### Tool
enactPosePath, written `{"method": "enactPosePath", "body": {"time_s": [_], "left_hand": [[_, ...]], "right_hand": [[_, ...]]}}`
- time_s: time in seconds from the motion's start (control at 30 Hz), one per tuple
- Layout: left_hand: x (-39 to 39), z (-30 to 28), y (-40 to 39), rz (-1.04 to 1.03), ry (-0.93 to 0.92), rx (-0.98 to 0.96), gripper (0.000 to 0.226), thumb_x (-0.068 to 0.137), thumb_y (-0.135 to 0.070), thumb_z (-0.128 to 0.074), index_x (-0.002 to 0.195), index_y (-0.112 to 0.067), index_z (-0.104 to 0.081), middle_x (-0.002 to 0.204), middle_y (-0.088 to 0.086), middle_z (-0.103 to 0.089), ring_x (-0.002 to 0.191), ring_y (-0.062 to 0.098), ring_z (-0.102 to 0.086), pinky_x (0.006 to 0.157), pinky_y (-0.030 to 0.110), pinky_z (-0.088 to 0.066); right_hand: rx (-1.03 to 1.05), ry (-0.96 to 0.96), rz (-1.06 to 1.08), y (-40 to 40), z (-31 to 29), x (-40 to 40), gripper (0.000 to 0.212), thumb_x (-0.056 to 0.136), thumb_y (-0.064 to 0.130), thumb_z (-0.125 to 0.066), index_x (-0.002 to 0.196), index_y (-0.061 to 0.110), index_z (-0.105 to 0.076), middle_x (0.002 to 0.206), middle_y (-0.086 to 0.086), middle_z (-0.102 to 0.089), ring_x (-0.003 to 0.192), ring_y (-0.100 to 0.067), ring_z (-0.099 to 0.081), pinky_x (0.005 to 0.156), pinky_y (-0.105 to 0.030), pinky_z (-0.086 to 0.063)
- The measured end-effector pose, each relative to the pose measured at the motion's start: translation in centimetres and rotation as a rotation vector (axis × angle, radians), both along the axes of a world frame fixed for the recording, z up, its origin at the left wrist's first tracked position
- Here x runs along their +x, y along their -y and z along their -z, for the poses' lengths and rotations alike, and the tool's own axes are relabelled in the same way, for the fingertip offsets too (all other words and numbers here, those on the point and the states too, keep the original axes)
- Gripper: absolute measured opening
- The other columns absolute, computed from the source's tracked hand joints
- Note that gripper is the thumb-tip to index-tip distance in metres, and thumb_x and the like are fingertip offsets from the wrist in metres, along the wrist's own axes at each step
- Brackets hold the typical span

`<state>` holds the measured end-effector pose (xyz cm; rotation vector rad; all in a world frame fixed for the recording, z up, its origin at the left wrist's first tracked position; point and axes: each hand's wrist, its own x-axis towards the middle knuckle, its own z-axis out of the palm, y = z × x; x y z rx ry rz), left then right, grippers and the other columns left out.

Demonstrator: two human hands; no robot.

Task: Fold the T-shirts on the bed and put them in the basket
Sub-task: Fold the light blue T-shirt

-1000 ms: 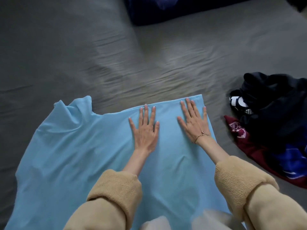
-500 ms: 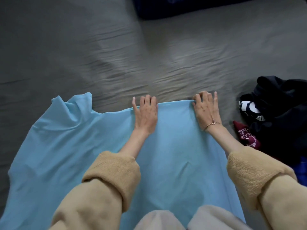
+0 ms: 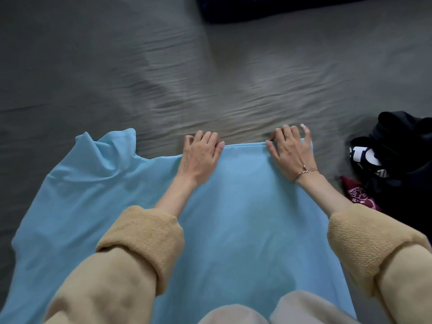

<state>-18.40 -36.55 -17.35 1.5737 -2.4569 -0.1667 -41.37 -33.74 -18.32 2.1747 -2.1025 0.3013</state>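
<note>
A light blue T-shirt [image 3: 245,218] lies spread on the grey bed [image 3: 163,78] in front of me, one sleeve sticking out at the left. My left hand [image 3: 201,155] grips its far edge near the middle, fingers curled over the hem. My right hand [image 3: 292,153], with a bracelet on the wrist, grips the same edge at the far right corner. No basket shows in the head view.
A heap of T-shirts lies at the right: a black one with white print [image 3: 397,155] on top and a maroon one [image 3: 360,195] under it. A dark blue thing [image 3: 268,8] sits at the far top edge. Grey sheet stretches beyond the shirt.
Both hands lay flat on the blue shirt; they slid forward to its far edge and curled their fingers over it. The right hand moved out to the corner.
</note>
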Motion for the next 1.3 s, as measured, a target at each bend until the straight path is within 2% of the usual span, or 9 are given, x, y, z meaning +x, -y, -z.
{"method": "enactPosePath", "body": {"time_s": [0.23,0.4,0.6,0.77,0.83,0.9,1.0,1.1,1.3], "left_hand": [[10.3,-1.4,1.3,0.004,0.130,-0.048,0.034,0.085,-0.027,-0.023,0.082,-0.014,-0.054,0.085,0.001,-0.058,0.090,0.025,-0.053,0.094,0.040,-0.020],[16.6,-1.9,3.1,-0.221,0.087,0.012,0.049,0.079,-0.026,-0.022,0.110,-0.014,-0.058,0.116,0.003,-0.058,0.116,0.023,-0.046,0.107,0.042,-0.020],[22.4,-2.9,4.8,-0.506,0.065,0.124,0.043,0.091,-0.032,-0.031,0.122,-0.012,-0.053,0.125,0.009,-0.053,0.122,0.026,-0.040,0.108,0.044,-0.019],[24.9,-4.0,6.4,-0.657,-0.041,0.565,0.046,0.085,-0.061,-0.053,0.088,-0.017,-0.064,0.107,0.009,-0.056,0.119,0.026,-0.038,0.101,0.046,-0.032],[25.2,-4.5,7.2,-0.625,-0.240,0.715,0.034,0.077,-0.052,-0.066,0.065,-0.022,-0.056,0.079,0.003,-0.054,0.093,0.022,-0.045,0.077,0.032,-0.040],[26.2,-4.6,7.8,-0.591,-0.413,0.878,0.027,0.080,-0.040,-0.068,0.068,-0.019,-0.058,0.070,0.001,-0.053,0.075,0.018,-0.047,0.063,0.027,-0.036],[26.9,-4.8,8.6,-0.668,-0.538,1.038,0.052,0.080,-0.061,-0.060,0.095,-0.013,-0.070,0.090,0.012,-0.069,0.076,0.025,-0.066,0.075,0.033,-0.049],[27.5,-5.2,9.1,-0.708,-0.160,0.916,0.082,0.076,-0.079,-0.045,0.117,-0.010,-0.061,0.117,0.008,-0.060,0.106,0.027,-0.059,0.085,0.034,-0.043],[27.5,-5.8,8.9,-0.694,0.098,0.960,0.057,0.067,-0.069,-0.055,0.068,-0.013,-0.067,0.064,-0.003,-0.069,0.075,0.019,-0.067,0.088,0.031,-0.049]], "right_hand": [[0.121,0.125,-0.288,1.9,-1.2,8.9,0.042,0.087,0.046,-0.032,0.082,0.013,-0.056,0.082,-0.006,-0.055,0.082,-0.026,-0.058,0.083,-0.035,-0.025],[0.333,0.191,-0.396,4.3,-2.2,16.1,0.055,0.085,0.061,-0.018,0.089,0.018,-0.052,0.099,-0.002,-0.053,0.103,-0.020,-0.047,0.088,-0.033,-0.026],[0.607,0.509,-0.269,7.9,-3.3,23.8,0.035,0.090,0.051,-0.050,0.100,0.020,-0.063,0.113,-0.001,-0.064,0.112,-0.020,-0.053,0.093,-0.035,-0.032],[0.738,0.499,-0.098,10.1,-3.7,27.8,0.045,0.076,0.065,-0.059,0.076,0.021,-0.065,0.084,0.003,-0.066,0.096,-0.022,-0.056,0.090,-0.038,-0.030],[0.779,0.514,-0.038,10.8,-3.6,28.4,0.031,0.077,0.052,-0.063,0.074,0.022,-0.062,0.081,0.004,-0.059,0.096,-0.024,-0.054,0.092,-0.039,-0.026],[0.822,0.626,0.029,11.5,-3.0,29.0,0.014,0.075,0.039,-0.063,0.078,0.025,-0.064,0.085,0.004,-0.058,0.098,-0.024,-0.053,0.091,-0.040,-0.022],[0.877,0.819,0.098,12.1,-2.2,29.0,0.022,0.060,0.045,-0.062,0.058,0.024,-0.057,0.072,0.008,-0.054,0.099,-0.023,-0.057,0.084,-0.039,-0.021],[0.984,0.896,0.078,12.5,-1.5,29.1,0.045,0.034,0.070,-0.066,0.064,0.037,-0.067,0.069,0.013,-0.058,0.089,-0.020,-0.051,0.098,-0.041,-0.029],[1.049,0.903,0.066,12.7,-1.7,28.7,0.043,0.050,0.062,-0.074,0.078,0.031,-0.073,0.082,0.008,-0.066,0.083,-0.015,-0.054,0.096,-0.033,-0.038]]}}
